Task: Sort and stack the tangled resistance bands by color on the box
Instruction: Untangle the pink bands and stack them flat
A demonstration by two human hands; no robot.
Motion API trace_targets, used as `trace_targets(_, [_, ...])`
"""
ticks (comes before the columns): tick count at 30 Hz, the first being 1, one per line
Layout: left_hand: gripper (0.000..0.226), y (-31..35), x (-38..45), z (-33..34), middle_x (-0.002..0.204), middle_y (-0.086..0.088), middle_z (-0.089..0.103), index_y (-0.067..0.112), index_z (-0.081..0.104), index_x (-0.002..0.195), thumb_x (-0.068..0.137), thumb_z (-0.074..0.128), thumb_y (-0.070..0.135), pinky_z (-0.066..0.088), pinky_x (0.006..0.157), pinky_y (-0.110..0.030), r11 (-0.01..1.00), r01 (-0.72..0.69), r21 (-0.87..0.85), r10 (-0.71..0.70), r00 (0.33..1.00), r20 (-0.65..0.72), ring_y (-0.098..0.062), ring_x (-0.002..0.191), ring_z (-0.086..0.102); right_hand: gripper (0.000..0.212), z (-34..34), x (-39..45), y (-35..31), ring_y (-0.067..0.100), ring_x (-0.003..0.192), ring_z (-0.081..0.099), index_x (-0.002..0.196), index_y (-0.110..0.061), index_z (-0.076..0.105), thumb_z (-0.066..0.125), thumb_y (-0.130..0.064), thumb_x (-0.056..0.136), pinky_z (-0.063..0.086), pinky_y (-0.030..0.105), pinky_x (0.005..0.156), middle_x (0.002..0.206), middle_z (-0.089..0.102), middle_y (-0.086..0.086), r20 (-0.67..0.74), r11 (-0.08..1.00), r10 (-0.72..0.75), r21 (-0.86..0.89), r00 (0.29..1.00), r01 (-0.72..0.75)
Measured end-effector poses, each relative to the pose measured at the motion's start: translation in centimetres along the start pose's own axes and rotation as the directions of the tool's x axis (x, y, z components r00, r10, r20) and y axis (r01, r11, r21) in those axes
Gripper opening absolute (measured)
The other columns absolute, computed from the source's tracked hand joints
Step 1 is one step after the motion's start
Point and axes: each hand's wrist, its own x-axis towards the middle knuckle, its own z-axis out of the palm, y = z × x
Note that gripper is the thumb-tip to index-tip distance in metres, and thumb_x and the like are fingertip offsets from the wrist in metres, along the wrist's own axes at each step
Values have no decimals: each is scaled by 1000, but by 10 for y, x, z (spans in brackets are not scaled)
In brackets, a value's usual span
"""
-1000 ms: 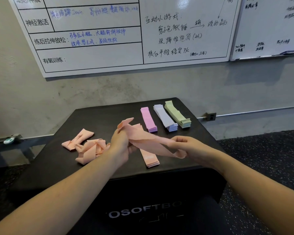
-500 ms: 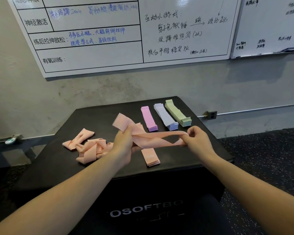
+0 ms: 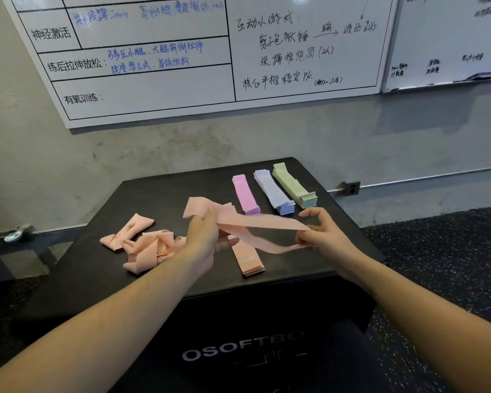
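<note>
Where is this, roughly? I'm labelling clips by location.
Probably a gym: a whiteboard with handwritten workout notes, speckled rubber flooring, a soft box and resistance bands.

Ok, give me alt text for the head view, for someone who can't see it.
Both hands stretch one peach band above a black box: the left hand grips one end, the right hand pinches the other. On the box lie a tangled peach pile, a flat peach stack, and pink, lavender and green stacks.
</note>
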Motion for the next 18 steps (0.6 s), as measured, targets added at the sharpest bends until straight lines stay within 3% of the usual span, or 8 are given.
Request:
trace_targets(3, [30,0,13,-4,104,-15,75,15,68,113,91,48,9,63,66,-42,1000,9,9,-9,1000,-26,-30,94,75,24,-4,-4,0,9,79,60,108,-29,63,75,-20,88,43,25,80,86,67,2,115,995,5,-95,993,6])
trace_targets(6, [26,3,22,-4,104,-13,74,10,62,115,98,42,7,63,62,-38,998,29,-49,-32,998,-48,-25,92,74,40,-8,-6,1,8,82,57,106,-34,64,85,-40,73,44,21,80,95,63,-3,167,975,-10,-217,986,46])
trace_targets(9, [26,5,30,-3,102,-9,72,10,59,117,98,42,5,59,54,-31,999,32,-28,-34,998,-48,-20,85,73,50,-13,-7,2,10,99,58,112,-44,52,85,-26,79,44,20,89,119,55,-6,277,864,-9,-481,961,147])
trace_targets(12, [28,5,41,2,90,-6,76,8,61,110,98,36,8,64,65,-37,1000,21,7,-21,999,-47,-14,70,76,54,-10,-2,9,6,104,51,104,-48,45,71,-8,79,38,19,88,114,50,-4,277,728,-124,-628,953,277])
trace_targets(15, [33,6,54,6,77,-4,78,5,59,115,100,30,10,59,52,-31,999,32,11,-31,998,-60,-13,64,75,44,-5,4,16,1,99,49,96,-38,56,69,0,80,35,13,85,100,52,-11,255,660,-328,-627,910,414])
trace_targets(18, [33,5,70,9,90,-10,78,7,64,113,96,35,8,59,54,-31,997,70,23,-68,995,-78,-19,69,77,24,-8,13,24,-2,104,48,96,-30,73,76,-10,84,35,5,91,103,50,-10,262,627,-382,-631,886,457])
